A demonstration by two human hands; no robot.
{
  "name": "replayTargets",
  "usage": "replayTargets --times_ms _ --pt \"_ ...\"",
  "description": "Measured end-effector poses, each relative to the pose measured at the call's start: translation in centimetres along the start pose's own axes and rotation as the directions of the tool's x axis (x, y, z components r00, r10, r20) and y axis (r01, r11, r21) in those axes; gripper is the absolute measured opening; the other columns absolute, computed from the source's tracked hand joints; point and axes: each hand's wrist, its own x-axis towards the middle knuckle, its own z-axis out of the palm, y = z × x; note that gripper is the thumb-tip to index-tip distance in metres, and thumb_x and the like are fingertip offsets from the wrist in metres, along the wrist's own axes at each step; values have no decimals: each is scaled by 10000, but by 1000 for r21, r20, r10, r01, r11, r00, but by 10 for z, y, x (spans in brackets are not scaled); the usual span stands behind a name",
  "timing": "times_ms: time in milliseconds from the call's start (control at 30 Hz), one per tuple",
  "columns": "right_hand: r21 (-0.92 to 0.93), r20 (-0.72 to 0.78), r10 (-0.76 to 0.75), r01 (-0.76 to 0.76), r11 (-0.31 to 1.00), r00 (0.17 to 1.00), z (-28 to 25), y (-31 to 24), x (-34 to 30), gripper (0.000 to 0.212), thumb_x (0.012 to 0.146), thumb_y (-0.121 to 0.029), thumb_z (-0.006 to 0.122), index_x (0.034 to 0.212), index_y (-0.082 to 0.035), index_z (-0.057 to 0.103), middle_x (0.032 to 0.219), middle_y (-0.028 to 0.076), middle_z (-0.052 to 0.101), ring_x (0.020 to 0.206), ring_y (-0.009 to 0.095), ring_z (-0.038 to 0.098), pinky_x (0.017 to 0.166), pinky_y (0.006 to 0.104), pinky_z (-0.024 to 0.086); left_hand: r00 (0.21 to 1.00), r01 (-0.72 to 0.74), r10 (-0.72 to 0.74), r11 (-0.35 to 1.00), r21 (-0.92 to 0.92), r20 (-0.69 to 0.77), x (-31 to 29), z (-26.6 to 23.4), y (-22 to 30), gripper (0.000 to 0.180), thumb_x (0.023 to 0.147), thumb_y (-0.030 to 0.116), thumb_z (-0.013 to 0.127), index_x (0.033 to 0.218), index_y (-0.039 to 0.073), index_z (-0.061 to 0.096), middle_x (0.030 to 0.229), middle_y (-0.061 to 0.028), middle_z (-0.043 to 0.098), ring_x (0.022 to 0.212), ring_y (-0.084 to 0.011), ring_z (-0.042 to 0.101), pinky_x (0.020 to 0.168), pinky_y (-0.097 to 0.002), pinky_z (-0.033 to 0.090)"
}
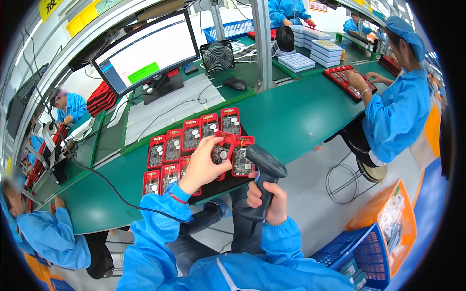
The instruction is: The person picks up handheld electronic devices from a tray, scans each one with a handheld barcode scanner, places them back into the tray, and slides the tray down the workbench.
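Note:
My right hand [275, 201] is wrapped round the grip of a black barcode scanner [266, 162], held in front of the bench edge. My left hand [206, 165] pinches a red-framed circuit board [222, 149] by its sides; the piece sits at a slant, and whether it is lifted off the mat I cannot tell. Beside it, close to the scanner's head, lies another red-framed board [242, 157]. Several more such boards [191, 135] stand in two rows on a black mat, and my left hand partly hides the front row.
Behind the boards are a monitor [148, 53], a small fan [217, 56] and a mouse [235, 84]. A black cable [116, 191] crosses my left forearm. A co-worker [395, 106] handles a red tray [347, 82] at right. Blue and orange crates [374, 247] stand on the floor.

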Motion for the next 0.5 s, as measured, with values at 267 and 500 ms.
replayTargets --times_ms 267,500 --pt "97 173 129 -147 984 976 -18 -14 12 354 904 -283 535 1130 -14 488 676 23 400 505 110 378 488 270 320 858 504 -6 196 -841 513 -3 -9 15 523 867 46 537 1361 2 369 1298 -149 493 1188 -343 534 992 -432 467" --pt "-414 214 6 85 906 977 8 -12 -4 628 752 -205 677 1283 5 415 868 113 544 774 187 571 725 316 432 879 439 -258 107 -892 402 4 -4 11 483 887 103 523 1338 9 380 1215 -135 526 1132 -306 571 966 -418 485"
